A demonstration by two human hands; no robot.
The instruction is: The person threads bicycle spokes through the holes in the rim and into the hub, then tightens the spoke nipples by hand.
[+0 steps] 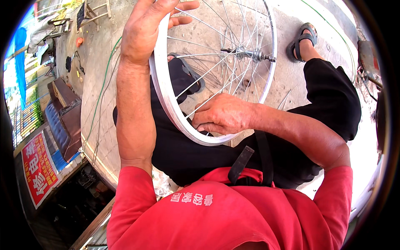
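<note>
A silver bicycle wheel (162, 83) with thin spokes and a metal hub (250, 54) is tilted over my legs. My left hand (150, 25) holds the rim at the upper left, its fingers reaching past the inner edge among the spokes. Low on the wheel, my right hand (216, 114) has its fingers bent together at the inside of the rim, where spokes meet it; what exactly they pinch is hidden. Thin loose rods (285, 98) lie on the concrete right of the wheel.
My sandaled foot (304, 41) rests on the concrete floor (96, 62). A green line (109, 66) crosses it at left. Beyond are a brown sofa with blue padding (62, 121), a red sign (39, 166), small tools (77, 62), wooden frames (100, 10) and a blue tarp (18, 62).
</note>
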